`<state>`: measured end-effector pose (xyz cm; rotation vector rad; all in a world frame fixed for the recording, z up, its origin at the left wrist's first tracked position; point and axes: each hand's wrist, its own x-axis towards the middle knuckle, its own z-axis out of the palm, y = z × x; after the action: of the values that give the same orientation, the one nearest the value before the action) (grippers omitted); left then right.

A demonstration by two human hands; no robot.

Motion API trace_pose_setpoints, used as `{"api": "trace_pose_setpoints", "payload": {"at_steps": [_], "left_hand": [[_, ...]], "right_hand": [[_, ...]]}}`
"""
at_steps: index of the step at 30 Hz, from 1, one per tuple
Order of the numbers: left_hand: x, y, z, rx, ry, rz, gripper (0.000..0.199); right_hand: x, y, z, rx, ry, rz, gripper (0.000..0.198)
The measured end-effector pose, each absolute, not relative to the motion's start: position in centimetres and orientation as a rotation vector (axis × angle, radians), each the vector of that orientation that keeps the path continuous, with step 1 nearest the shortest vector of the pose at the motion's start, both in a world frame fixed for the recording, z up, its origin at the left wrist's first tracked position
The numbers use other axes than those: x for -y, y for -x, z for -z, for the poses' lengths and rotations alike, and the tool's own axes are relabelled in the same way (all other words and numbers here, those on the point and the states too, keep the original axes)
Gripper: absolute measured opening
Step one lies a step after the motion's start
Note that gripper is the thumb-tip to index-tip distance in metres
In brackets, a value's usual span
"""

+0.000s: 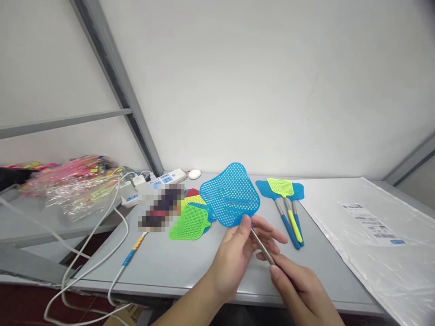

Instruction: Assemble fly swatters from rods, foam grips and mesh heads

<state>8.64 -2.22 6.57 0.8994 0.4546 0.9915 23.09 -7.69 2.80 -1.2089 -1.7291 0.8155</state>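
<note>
- The left hand point(234, 256) grips the narrow neck of a blue swatter head point(229, 194), its thumb across the front and its other fingers spread loosely behind.
- The right hand point(301, 285) has its fingers closed around a metal rod point(262, 246), which slants up to that neck; the thumb hides whether the two are joined.
- The blue swatter head is raised above the tabletop point(163, 265), its broad perforated face tilted up and away.
- Just behind and left of it, loose swatter heads lie overlapped, a green head point(190, 222) in front and a yellow head point(193, 199) farther back.
- To the right, three swatters with handles lie close together: a yellow-green swatter point(281, 186) on top, between two blue ones.
- Farther right is a white plastic package point(384, 258) with a printed label.
- A power strip point(175, 176) sits near the wall, beside a round white disc point(195, 174).
</note>
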Motion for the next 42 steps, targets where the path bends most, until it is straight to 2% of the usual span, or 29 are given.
{"api": "trace_pose_setpoints", "payload": {"at_steps": [9,13,17,21,24,35,42], "left_hand": [[2.9,-10.1,-3.8,-0.456,-0.929,-1.017,0.047],[2.6,-9.5,-4.2,-0.521,-1.082,-0.997,0.048],[2.3,-9.4,-4.3,-0.529,-0.923,-1.172,0.052],[1.8,-9.3,-3.6,-0.758,-0.849,-1.464,0.037],[1.4,-9.0,-3.1,-0.854,-0.898,-1.539,0.032],[1.4,-9.2,-3.4,-0.773,-1.031,-1.388,0.03],[1.4,-8.1,-3.7,-0.701,-1.22,-1.251,0.029]], "right_hand": [[7.9,-23.6,-2.7,1.764,1.215,-0.798,0.039],[7.6,-23.3,-3.0,1.709,1.234,-0.89,0.041],[7.8,-22.8,-3.1,1.64,1.242,-0.887,0.039],[8.3,-22.5,-3.1,1.612,1.244,-0.878,0.039],[8.4,-22.3,-3.0,1.596,1.273,-0.97,0.042],[8.7,-22.6,-3.5,1.331,1.216,-1.437,0.051],[8.1,-21.9,-3.9,1.177,1.105,-1.585,0.044]]}}
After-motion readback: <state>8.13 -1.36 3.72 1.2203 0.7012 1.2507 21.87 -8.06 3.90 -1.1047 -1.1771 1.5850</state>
